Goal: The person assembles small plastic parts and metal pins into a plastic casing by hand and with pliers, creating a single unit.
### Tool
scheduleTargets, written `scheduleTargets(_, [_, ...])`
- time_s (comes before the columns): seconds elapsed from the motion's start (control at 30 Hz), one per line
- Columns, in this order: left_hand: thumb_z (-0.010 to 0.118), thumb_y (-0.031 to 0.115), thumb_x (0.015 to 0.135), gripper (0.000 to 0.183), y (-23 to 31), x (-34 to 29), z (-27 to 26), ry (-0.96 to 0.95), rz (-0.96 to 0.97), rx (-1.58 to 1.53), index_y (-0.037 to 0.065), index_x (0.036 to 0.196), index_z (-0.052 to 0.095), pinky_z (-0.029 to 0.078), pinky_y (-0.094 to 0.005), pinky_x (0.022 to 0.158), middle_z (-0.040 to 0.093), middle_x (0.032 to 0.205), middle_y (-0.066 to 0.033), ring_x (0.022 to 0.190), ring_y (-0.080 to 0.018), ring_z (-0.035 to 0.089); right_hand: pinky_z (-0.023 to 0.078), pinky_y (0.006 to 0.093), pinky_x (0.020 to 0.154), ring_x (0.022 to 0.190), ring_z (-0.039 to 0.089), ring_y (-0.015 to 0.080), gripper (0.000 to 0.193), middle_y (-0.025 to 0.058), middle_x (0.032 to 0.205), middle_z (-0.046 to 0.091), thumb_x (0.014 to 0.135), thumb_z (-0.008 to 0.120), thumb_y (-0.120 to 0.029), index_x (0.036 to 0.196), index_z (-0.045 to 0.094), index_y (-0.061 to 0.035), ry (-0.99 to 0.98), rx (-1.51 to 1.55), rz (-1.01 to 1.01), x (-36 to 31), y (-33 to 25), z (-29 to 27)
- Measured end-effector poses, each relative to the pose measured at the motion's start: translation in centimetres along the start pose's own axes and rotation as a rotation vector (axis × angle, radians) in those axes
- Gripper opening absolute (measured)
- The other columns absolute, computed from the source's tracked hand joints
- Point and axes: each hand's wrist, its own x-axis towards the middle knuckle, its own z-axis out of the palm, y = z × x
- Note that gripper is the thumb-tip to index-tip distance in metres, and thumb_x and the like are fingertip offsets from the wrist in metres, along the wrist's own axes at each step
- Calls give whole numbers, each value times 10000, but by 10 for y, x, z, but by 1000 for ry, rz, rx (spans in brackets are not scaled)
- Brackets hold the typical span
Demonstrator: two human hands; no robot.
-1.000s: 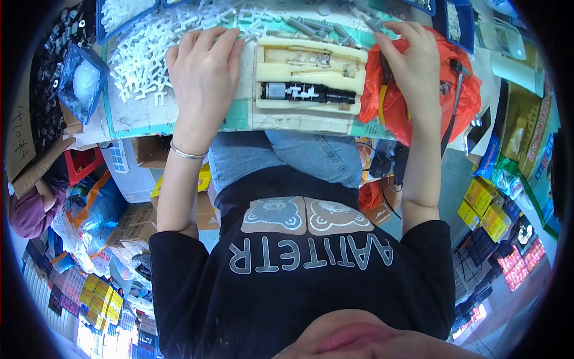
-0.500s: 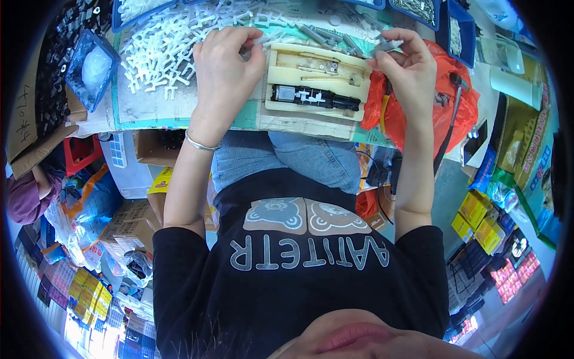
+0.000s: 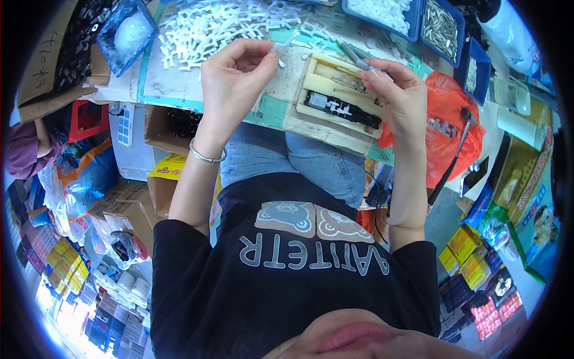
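My left hand (image 3: pixel 239 75) is raised over the table in a pinch. Between its thumb and index finger is a small whitish plastic piece (image 3: pixel 286 43), its far end sticking out to the right. Across from it, my right hand (image 3: pixel 397 90) is closed on a small grey plastic piece (image 3: pixel 379 72), partly covered by the fingers. A cream-coloured fixture block (image 3: pixel 317 84) lies on the table between the hands, its right end behind my right fingers. In its nearer slot sits a long black assembly (image 3: pixel 368 118) with white and silver parts.
A heap of white plastic pieces (image 3: pixel 203 30) spreads beyond my left hand. Blue bins stand at both sides; one bin (image 3: pixel 441 27) holds metal pins. An orange-red plastic bag (image 3: pixel 439 96) and a black-handled tool (image 3: pixel 457 149) lie at the right. A person's purple sleeve (image 3: pixel 27 149) shows far left.
The view has shifted, so the table items appear farther right. My left hand now shows a whitish piece in its pinch. My right hand has come nearer, over the fixture's right end.
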Motion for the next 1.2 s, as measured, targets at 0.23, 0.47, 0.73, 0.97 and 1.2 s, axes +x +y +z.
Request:
scheduleTargets(0.23, [702,28,790,183,4,-5,-35,-99,-212,-309,-16,961,653,513,-198,709,674,812,-58,768,-77,630,507,268,839,916,644,177,234,153,1047,650,762,687,60,994,651,63,-82,-93,-39,2,4,11])
scheduleTargets(0.47, [699,31,807,173,32,-7,-86,141,-25,-91,-3,977,687,507,-197,728,683,873,-39,794,-71,621,507,274,839,911,638,181,227,163,1074,633,771,661,89,997,646,63,-51,-176,-156,-4,7,3])
scheduleTargets(0.73, [645,-21,798,157,33,52,-177,239,527,930,52,925,703,485,-236,656,679,829,-42,756,-129,620,515,262,815,919,637,183,263,141,1110,612,765,680,93,1021,647,41,0,-307,-280,-5,-3,10])
scheduleTargets(0.97, [653,4,719,118,16,76,-181,-7,711,1406,67,807,702,445,-318,764,656,795,-32,808,-201,576,515,249,778,938,629,179,268,136,1121,599,758,684,98,1016,650,34,-12,-279,-256,-6,-7,10])
scheduleTargets(1.2, [653,0,753,120,48,58,-169,3,623,1223,53,849,703,479,-293,736,676,824,-58,791,-190,618,515,239,761,944,618,174,280,127,1114,584,742,688,115,1007,646,33,-6,-333,-317,-13,-18,13])
